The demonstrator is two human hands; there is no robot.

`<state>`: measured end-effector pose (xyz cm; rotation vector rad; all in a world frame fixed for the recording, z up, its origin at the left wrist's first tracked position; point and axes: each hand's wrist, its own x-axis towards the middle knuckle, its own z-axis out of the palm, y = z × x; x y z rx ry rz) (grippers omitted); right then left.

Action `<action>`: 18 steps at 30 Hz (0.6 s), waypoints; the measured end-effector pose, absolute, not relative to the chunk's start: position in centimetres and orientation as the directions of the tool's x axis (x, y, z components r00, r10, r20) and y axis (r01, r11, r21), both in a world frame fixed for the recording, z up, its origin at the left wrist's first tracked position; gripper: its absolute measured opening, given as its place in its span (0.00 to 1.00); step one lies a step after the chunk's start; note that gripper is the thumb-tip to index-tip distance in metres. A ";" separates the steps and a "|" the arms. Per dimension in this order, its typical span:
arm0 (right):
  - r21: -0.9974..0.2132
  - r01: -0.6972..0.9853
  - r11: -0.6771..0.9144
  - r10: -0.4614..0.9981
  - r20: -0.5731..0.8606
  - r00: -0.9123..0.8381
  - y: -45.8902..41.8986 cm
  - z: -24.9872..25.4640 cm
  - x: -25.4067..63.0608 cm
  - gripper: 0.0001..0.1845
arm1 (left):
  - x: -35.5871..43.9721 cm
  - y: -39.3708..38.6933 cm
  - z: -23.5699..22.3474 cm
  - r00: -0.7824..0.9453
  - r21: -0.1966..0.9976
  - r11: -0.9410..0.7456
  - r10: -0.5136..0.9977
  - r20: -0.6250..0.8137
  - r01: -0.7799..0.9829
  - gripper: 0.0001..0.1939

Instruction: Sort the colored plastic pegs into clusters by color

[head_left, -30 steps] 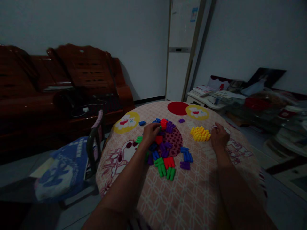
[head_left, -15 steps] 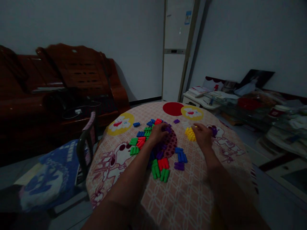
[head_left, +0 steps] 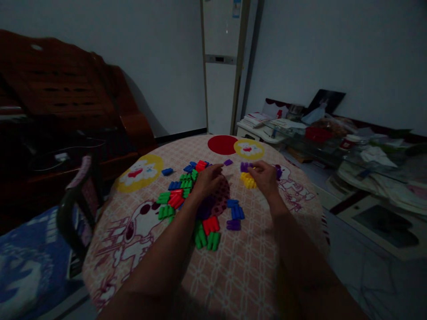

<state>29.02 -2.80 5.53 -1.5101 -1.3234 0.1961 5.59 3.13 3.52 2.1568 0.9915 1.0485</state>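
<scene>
My right hand (head_left: 266, 177) pinches a purple building block (head_left: 246, 167) at its fingertips. This block is at the far side of a cluster of yellow blocks (head_left: 248, 180), just below the fingers; whether it touches them I cannot tell. Over the right side of the mixed pile hovers my left hand (head_left: 207, 181), its fingers stretched out and apart from the thumb, with nothing visible in them. Around it lie green blocks (head_left: 166, 212), red blocks (head_left: 211, 225) and blue blocks (head_left: 235, 210). The left hand and forearm hide part of the pile.
A patterned cloth covers the round table (head_left: 233, 266). Single blocks lie apart: one blue (head_left: 167, 171), one purple (head_left: 228, 162). A chair (head_left: 78, 204) stands at the left, a wooden bench (head_left: 66, 93) behind it. On the right is a cluttered glass-topped cabinet (head_left: 300, 138).
The view has swung right. A purple block now shows at my right fingertips beside the yellow cluster. My left hand's fingers have lifted and straightened over the pile.
</scene>
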 end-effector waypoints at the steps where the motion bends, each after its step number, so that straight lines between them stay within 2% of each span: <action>1: -0.806 0.575 0.142 0.722 0.482 0.497 -2.7 5.5 30.8 0.13 | 5.2 3.6 3.2 0.401 0.690 -0.581 0.809 0.430 0.432 0.25; 4: -0.885 0.466 -0.009 0.482 0.405 0.777 -3.0 4.7 36.5 0.19 | 4.2 5.0 2.1 0.345 0.598 -0.549 0.835 0.429 0.584 0.26; 7: -0.896 0.416 -0.157 0.334 0.348 0.876 -3.4 3.1 40.7 0.21 | 3.8 5.9 1.0 0.349 0.554 -0.532 0.844 0.406 0.640 0.28; 9: -0.865 0.429 -0.259 0.316 0.343 0.884 -3.4 2.1 42.0 0.18 | 3.8 6.2 0.4 0.381 0.533 -0.536 0.843 0.380 0.655 0.28; 13: -0.772 0.495 -0.399 0.376 0.355 0.856 -2.9 1.3 41.9 0.11 | 3.8 6.3 -0.4 0.409 0.506 -0.534 0.845 0.344 0.677 0.29; 15: -0.741 0.535 -0.406 0.380 0.395 0.836 -2.8 1.5 41.3 0.11 | 3.8 6.4 -0.7 0.414 0.505 -0.544 0.839 0.353 0.670 0.29; 18: -0.721 0.611 -0.328 0.374 0.494 0.785 -3.0 1.9 40.5 0.14 | 3.7 6.7 -1.0 0.426 0.513 -0.557 0.830 0.359 0.653 0.29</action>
